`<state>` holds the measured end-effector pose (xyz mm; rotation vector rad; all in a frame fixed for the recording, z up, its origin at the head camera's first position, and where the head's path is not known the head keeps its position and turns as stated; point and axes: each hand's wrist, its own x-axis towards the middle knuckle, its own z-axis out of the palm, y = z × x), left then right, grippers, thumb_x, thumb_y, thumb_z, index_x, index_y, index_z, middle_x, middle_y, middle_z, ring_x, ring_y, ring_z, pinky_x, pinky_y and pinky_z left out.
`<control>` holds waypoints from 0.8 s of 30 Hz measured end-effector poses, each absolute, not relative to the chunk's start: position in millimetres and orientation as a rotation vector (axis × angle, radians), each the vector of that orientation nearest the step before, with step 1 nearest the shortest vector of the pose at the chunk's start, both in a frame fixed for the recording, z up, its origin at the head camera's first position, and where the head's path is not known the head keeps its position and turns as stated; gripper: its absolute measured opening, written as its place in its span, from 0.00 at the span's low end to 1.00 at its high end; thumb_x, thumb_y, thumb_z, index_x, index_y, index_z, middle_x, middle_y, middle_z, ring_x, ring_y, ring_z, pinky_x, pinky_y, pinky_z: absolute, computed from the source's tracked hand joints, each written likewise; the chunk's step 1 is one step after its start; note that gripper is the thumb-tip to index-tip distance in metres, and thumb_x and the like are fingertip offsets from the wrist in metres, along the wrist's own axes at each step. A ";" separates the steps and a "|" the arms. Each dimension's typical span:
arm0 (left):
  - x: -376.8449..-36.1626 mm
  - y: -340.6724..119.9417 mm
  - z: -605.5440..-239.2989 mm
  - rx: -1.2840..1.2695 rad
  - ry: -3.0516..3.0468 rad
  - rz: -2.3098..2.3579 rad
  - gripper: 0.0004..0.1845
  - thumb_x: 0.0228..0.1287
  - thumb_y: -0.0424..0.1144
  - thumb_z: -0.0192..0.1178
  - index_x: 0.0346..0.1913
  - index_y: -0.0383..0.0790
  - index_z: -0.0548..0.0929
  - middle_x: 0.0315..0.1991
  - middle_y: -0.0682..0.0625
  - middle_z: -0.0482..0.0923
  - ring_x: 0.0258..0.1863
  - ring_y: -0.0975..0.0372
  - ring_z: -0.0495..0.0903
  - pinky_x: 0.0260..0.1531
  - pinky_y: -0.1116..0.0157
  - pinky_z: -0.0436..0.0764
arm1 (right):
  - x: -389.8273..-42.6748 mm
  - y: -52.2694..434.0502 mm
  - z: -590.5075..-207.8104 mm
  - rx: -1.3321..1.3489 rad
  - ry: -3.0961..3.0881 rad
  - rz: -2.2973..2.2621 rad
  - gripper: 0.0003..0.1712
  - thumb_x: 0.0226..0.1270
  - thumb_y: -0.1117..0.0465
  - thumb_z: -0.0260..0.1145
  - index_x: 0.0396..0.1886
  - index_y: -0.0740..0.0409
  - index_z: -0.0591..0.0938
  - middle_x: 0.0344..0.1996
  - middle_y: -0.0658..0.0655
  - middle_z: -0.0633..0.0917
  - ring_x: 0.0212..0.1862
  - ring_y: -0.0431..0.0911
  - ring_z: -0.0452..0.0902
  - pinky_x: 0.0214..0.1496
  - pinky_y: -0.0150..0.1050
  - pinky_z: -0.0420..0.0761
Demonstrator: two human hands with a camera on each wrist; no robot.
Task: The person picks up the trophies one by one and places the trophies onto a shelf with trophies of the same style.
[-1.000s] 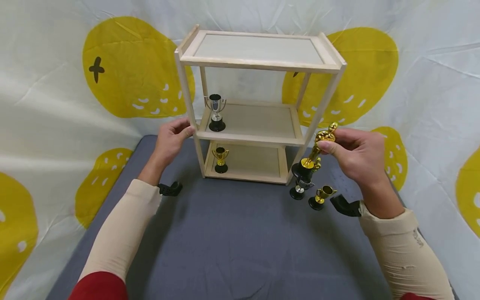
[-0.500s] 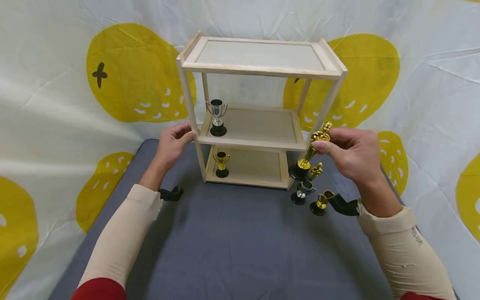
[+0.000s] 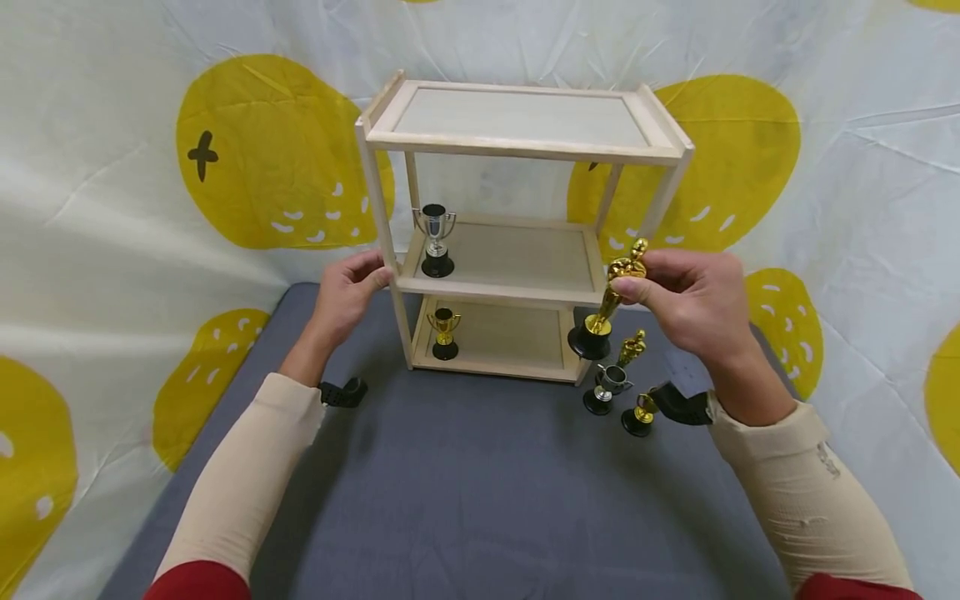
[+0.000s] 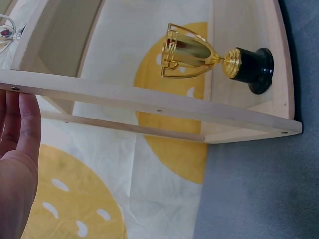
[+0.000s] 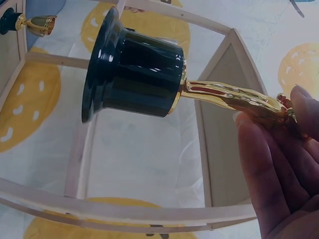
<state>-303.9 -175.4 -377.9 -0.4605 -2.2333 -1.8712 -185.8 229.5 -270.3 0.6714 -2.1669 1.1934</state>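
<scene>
My right hand (image 3: 701,300) pinches a gold trophy statuette (image 3: 611,292) by its upper body. Tilted, it hangs in front of the wooden shelf's right post, its black base (image 5: 134,69) low and to the left. At the left, my left hand (image 3: 341,296) holds the front post of the wooden shelf (image 3: 495,292) near the middle board; its fingers (image 4: 29,124) go behind the wood. A silver trophy cup (image 3: 435,229) stands on the middle board's left side. Below it, a gold trophy cup (image 3: 445,333) stands upright on the bottom board.
On the grey cloth (image 3: 465,483) by the shelf's right foot are a silver cup (image 3: 611,379), another gold statuette (image 3: 632,346) and a gold cup (image 3: 639,415) partly hidden by the right wrist mount (image 3: 682,407). A patterned curtain (image 3: 847,192) hangs behind.
My right hand has moved left with the statuette, closer to the shelf's right post. The left hand keeps its place on the shelf. The head view has tilted up slightly.
</scene>
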 end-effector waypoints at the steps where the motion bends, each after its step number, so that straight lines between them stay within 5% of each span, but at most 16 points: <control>1: -303.9 -175.4 -377.7 -0.460 -2.234 -1.869 0.17 0.74 0.34 0.64 0.59 0.26 0.84 0.38 0.66 0.83 0.40 0.69 0.80 0.45 0.75 0.81 | -186.2 228.5 -269.5 0.668 -2.169 1.195 0.10 0.49 0.84 0.75 0.32 0.73 0.90 0.24 0.33 0.87 0.23 0.29 0.83 0.29 0.21 0.79; 15: -303.4 -176.8 -376.9 -0.450 -2.259 -1.854 0.19 0.74 0.37 0.65 0.60 0.27 0.84 0.39 0.65 0.84 0.41 0.69 0.80 0.46 0.75 0.80 | -190.7 213.2 -253.1 0.681 -2.171 1.197 0.06 0.51 0.82 0.75 0.28 0.73 0.90 0.21 0.34 0.86 0.18 0.31 0.76 0.22 0.24 0.71; 24: -302.5 -175.4 -374.5 -0.433 -2.272 -1.865 0.19 0.74 0.37 0.64 0.60 0.28 0.84 0.39 0.66 0.84 0.42 0.68 0.80 0.47 0.75 0.81 | -194.4 201.1 -239.0 0.694 -2.204 1.214 0.06 0.54 0.80 0.76 0.32 0.73 0.90 0.22 0.33 0.86 0.21 0.32 0.82 0.27 0.23 0.79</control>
